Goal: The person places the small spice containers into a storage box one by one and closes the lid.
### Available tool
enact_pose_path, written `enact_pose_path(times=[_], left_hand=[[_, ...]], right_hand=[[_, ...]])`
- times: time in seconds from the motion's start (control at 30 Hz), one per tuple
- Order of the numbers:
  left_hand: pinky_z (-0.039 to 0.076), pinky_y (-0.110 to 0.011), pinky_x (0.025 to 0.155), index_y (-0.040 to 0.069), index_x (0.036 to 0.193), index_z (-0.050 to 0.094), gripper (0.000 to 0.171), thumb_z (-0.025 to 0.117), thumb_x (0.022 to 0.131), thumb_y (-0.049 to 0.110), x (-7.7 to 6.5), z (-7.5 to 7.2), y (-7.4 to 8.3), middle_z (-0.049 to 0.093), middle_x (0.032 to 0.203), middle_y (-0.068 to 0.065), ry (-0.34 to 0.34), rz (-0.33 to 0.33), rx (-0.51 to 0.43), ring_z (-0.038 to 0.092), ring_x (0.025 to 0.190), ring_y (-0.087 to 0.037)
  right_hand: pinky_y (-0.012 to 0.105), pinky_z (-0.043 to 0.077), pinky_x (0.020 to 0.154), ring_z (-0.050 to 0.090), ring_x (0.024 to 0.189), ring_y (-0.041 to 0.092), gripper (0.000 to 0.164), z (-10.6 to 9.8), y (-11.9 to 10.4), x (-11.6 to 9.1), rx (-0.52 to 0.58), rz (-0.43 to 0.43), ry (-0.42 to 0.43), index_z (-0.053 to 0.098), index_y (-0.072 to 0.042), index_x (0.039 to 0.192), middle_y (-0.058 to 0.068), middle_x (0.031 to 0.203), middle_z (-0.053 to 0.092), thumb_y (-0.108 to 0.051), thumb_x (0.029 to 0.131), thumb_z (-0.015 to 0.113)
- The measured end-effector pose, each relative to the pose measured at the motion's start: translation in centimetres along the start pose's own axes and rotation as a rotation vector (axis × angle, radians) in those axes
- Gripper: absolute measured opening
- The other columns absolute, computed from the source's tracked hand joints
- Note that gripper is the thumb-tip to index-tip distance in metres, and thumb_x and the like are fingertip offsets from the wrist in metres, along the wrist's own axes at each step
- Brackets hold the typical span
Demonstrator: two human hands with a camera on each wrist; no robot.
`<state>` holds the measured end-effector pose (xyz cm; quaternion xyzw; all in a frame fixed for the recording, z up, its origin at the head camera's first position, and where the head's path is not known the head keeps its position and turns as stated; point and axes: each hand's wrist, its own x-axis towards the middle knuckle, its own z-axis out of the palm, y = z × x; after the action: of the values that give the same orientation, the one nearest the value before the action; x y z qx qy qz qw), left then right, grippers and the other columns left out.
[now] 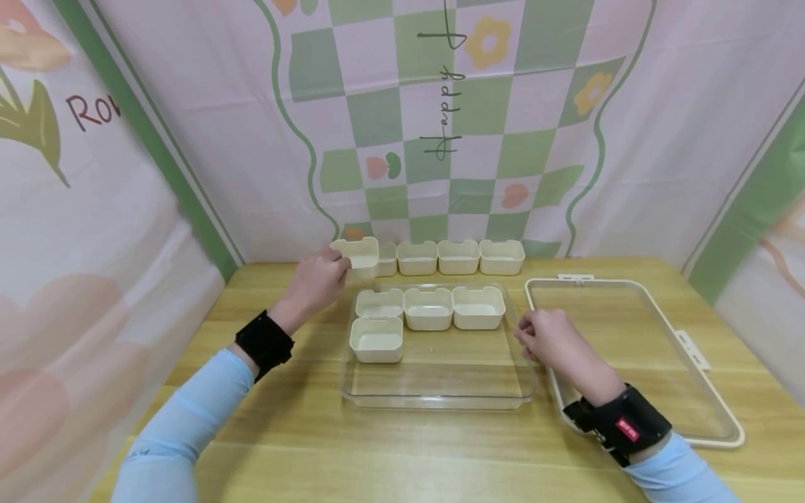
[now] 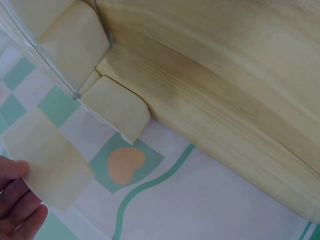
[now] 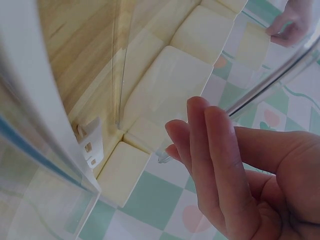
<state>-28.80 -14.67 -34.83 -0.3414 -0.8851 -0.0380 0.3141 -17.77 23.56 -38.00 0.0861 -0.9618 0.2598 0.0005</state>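
My left hand (image 1: 321,279) pinches a small cream bin (image 1: 360,256) by its side, raised above the back-left of the table; in the left wrist view, fingers and thumb grip the bin (image 2: 50,157) at its edge. A clear plastic tray (image 1: 440,402) stands in the middle of the table. Inside it, three cream bins (image 1: 429,309) line the back and another bin (image 1: 376,342) sits in front at the left. My right hand (image 1: 553,342) hovers at the tray's right rim, fingers loosely bent and holding nothing; the right wrist view shows the hand (image 3: 235,175) overlapping that rim.
Behind the tray, several more cream bins (image 1: 458,257) stand in a row against the patterned cloth (image 1: 478,161). A clear lid (image 1: 648,349) with a cream frame and clips lies at the right, its left edge beneath my right hand.
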Motion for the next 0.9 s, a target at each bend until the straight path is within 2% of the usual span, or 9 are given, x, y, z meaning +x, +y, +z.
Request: enact_pose_path(times=[0.17, 0.33, 0.47, 0.9], left_hand=[[0.047, -0.029, 0.053, 0.004, 0.073, 0.066, 0.015, 0.057, 0.081, -0.006, -0.1, -0.1, 0.4, 0.057, 0.065, -0.005, 0.008, 0.027, -0.025, 0.053, 0.061, -0.019], [0.047, -0.028, 0.054, 0.003, 0.076, 0.067, 0.013, 0.057, 0.082, -0.005, -0.2, -0.3, 0.8, 0.058, 0.069, -0.006, 0.005, 0.039, -0.041, 0.055, 0.064, -0.02], [0.046, -0.026, 0.053, 0.004, 0.079, 0.068, 0.013, 0.058, 0.083, -0.003, -0.2, -0.5, 1.3, 0.059, 0.071, -0.006, -0.005, 0.054, -0.023, 0.056, 0.065, -0.019], [0.044, -0.024, 0.049, 0.008, 0.073, 0.065, 0.014, 0.059, 0.079, -0.003, 0.0, -1.1, 3.4, 0.056, 0.067, -0.001, -0.009, 0.092, -0.009, 0.052, 0.062, -0.015]], right_hand=[[0.02, 0.046, 0.045, 0.056, 0.052, 0.01, 0.012, 0.0, -0.1, 0.0, 0.003, 0.008, 0.003, 0.063, 0.007, 0.091, 0.01, 0.07, 0.066, -0.005, 0.089, 0.06], [0.02, 0.046, 0.045, 0.056, 0.052, 0.011, 0.012, 0.0, -0.2, 0.0, 0.015, 0.019, -0.003, 0.063, 0.007, 0.091, 0.01, 0.07, 0.065, -0.004, 0.089, 0.06], [0.02, 0.046, 0.045, 0.056, 0.052, 0.01, 0.013, 0.0, 0.0, 0.0, 0.014, 0.012, -0.002, 0.063, 0.007, 0.092, 0.009, 0.069, 0.065, -0.004, 0.089, 0.059], [0.02, 0.046, 0.045, 0.056, 0.052, 0.01, 0.013, 0.0, 0.0, 0.0, 0.003, 0.012, 0.0, 0.063, 0.007, 0.092, 0.01, 0.071, 0.066, -0.005, 0.089, 0.06]])
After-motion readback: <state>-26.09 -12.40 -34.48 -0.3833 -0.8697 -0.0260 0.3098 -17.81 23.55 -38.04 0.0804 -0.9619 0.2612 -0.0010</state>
